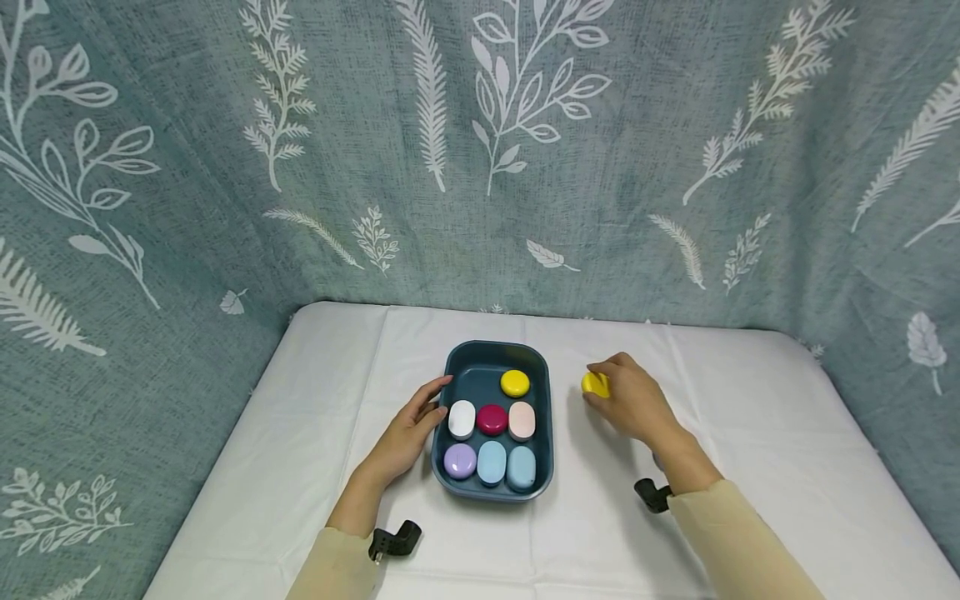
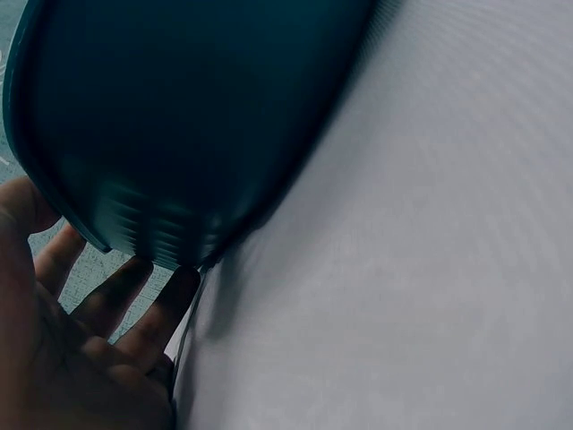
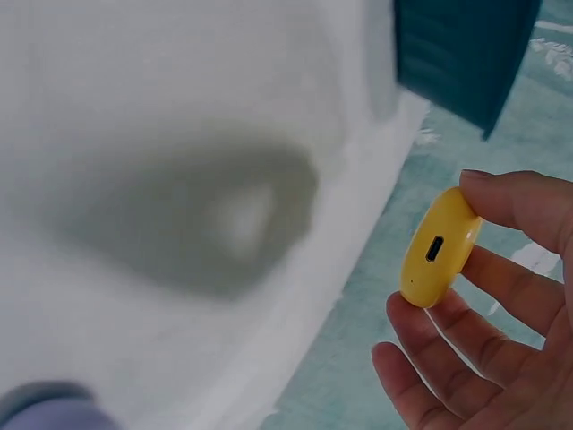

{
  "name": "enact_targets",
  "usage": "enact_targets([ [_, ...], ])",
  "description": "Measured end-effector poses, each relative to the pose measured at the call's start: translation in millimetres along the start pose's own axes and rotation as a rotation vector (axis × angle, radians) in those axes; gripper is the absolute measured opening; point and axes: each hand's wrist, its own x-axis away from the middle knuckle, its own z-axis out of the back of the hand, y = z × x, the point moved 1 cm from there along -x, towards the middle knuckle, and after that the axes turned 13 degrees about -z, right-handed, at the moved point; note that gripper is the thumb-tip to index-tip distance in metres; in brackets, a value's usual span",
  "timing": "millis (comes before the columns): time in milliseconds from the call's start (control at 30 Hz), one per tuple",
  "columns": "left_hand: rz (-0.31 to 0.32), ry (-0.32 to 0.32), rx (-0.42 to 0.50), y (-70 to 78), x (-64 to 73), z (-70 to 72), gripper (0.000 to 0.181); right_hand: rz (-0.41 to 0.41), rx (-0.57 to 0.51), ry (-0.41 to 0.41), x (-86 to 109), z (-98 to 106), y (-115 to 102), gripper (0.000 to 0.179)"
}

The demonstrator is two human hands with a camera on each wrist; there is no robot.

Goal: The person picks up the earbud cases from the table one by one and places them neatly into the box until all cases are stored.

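Note:
In the head view my right hand (image 1: 633, 398) pinches a yellow earbud charging case (image 1: 596, 384) between thumb and fingers, over the cloth right of a dark teal tray (image 1: 547, 454). A charging port on the case's edge shows in the right wrist view. My left hand (image 1: 405, 437) touches the tray's left side with fairly straight fingers. Inside the tray, another yellow case (image 1: 515, 383) sits at the back. A white case (image 1: 462, 420), a red case (image 1: 492, 420) and a pink case (image 1: 522, 422) form the middle row; a purple case (image 1: 460, 461) and two light blue cases (image 1: 491, 463) the front.
White cloth (image 1: 285, 467) covers the table. Behind it and along the sides hang blue-green curtains (image 1: 337, 150) with white leaf prints. Black wrist cameras (image 1: 396, 540) sit on both wrists. A rounded purple shape (image 3: 58, 417) shows at the right wrist view's lower left corner.

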Motion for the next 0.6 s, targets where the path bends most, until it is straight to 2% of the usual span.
enact_targets([
  [233, 0.000, 0.001, -0.001, 0.1, 0.5, 0.3, 0.047, 0.030, -0.045, -0.008, -3.2, 4.3, -26.6, 0.050],
  [600, 0.000, 0.000, -0.007, 0.3, 0.4, 0.4, 0.047, 0.074, -0.078, -0.014, -6.4, 5.7, -54.4, 0.052],
])
